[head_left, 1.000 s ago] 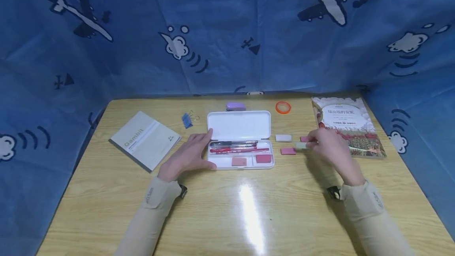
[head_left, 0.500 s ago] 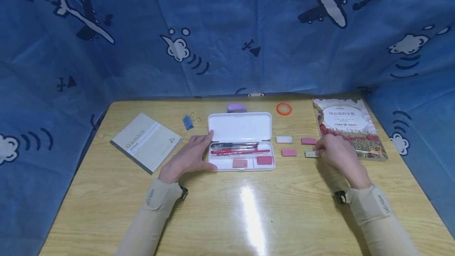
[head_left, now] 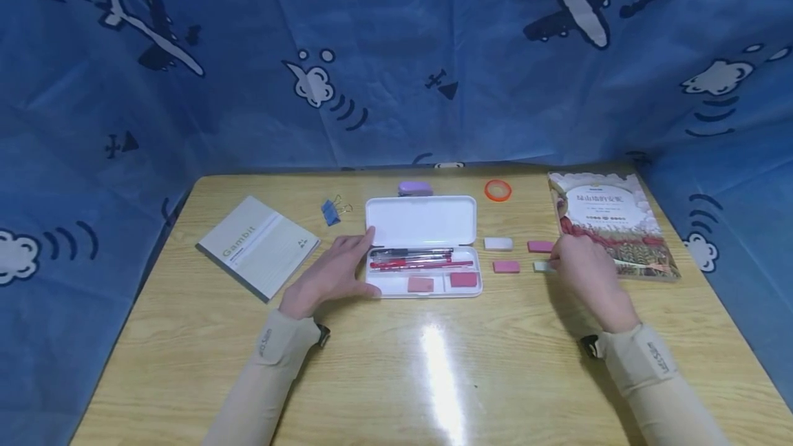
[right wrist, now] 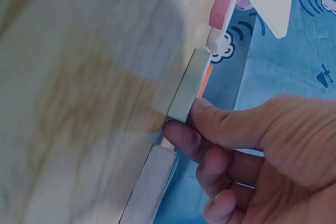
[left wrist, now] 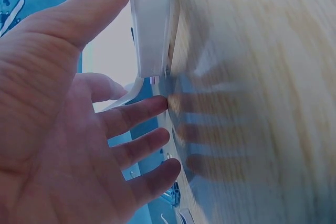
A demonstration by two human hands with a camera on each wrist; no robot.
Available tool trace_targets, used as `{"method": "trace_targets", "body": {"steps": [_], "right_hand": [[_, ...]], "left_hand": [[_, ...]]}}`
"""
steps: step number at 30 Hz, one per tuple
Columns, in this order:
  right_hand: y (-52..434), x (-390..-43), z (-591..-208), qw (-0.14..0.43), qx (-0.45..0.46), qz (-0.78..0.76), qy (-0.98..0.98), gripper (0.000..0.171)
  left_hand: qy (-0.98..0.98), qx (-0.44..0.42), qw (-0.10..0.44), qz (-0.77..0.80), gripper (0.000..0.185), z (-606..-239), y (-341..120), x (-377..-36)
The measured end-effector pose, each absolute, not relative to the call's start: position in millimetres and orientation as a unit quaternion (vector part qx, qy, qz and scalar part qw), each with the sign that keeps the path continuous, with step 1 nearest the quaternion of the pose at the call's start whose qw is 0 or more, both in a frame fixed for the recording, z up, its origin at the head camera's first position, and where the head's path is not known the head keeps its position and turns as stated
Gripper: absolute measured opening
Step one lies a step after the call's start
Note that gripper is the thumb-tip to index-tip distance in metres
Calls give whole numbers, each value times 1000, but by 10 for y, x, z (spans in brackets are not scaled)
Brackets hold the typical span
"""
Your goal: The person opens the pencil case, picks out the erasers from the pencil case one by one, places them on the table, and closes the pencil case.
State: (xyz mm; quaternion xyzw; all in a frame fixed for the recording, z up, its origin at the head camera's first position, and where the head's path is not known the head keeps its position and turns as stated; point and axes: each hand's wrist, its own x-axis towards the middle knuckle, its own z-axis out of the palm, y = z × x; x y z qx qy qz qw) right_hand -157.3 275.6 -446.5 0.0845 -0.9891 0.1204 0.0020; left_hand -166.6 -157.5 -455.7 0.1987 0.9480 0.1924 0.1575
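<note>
1. Nearest on the wooden desk (head_left: 434, 377), the left hand (head_left: 328, 274) lies flat, fingers (left wrist: 137, 118) straight, against the open white plastic pencil case (head_left: 423, 246).
2. The right hand (head_left: 585, 270) pinches a pale green rectangular eraser (head_left: 542, 266) lying on the desk beside the illustrated paperback book (head_left: 610, 222).
3. Loose erasers: two pink (head_left: 506, 266), one white (head_left: 498, 243); two more pink lie inside the case.
4. Farther back: a grey notebook (head_left: 257, 244), blue binder clip (head_left: 330, 212), orange tape ring (head_left: 498, 190).

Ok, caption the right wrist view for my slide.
Right hand pinching a pale green eraser lying on the wooden table.
</note>
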Motion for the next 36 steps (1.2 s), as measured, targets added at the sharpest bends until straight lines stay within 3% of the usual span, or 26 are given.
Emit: {"method": "trace_targets", "body": {"steps": [11,20,26,36], "right_hand": [[2685,-1590,-4417,-2,64,126,-990,16],[2367,-1558,-4219,23,40,100,-994,25],[2033,-1533,-4160,36,132,134,-982,9],[1309,-1383,-4330,16,276,156,-948,13]], "left_hand": [[947,201,160,191,119,-4575,-1574,-1668],[947,198,160,195,119,-4559,-1577,-1661],[948,196,160,192,120,-4556,-1578,-1664],[947,197,158,197,120,-4556,-1579,-1661]]}}
